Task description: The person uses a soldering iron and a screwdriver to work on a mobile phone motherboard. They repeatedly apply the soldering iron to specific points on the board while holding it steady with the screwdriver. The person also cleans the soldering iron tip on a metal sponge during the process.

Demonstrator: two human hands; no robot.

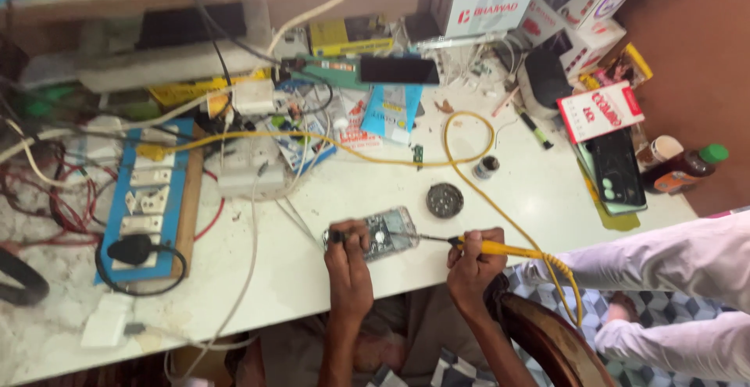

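Observation:
An opened phone (383,232) with its insides bare lies near the front edge of the white workbench (328,207). My left hand (347,253) grips its left end and holds it down. My right hand (471,256) holds a yellow-handled soldering iron (488,246), and its thin metal tip reaches left onto the phone's right edge. The iron's yellow cable (469,170) loops back across the bench and also hangs down past my right wrist.
A round dark tin (444,199) and a small pot (485,168) sit behind the phone. A blue switchboard (148,199) with a black plug stands left. Boxes, a dark phone (619,170), bottles and tangled wires crowd the back and right. Another person's white sleeves (672,262) are at right.

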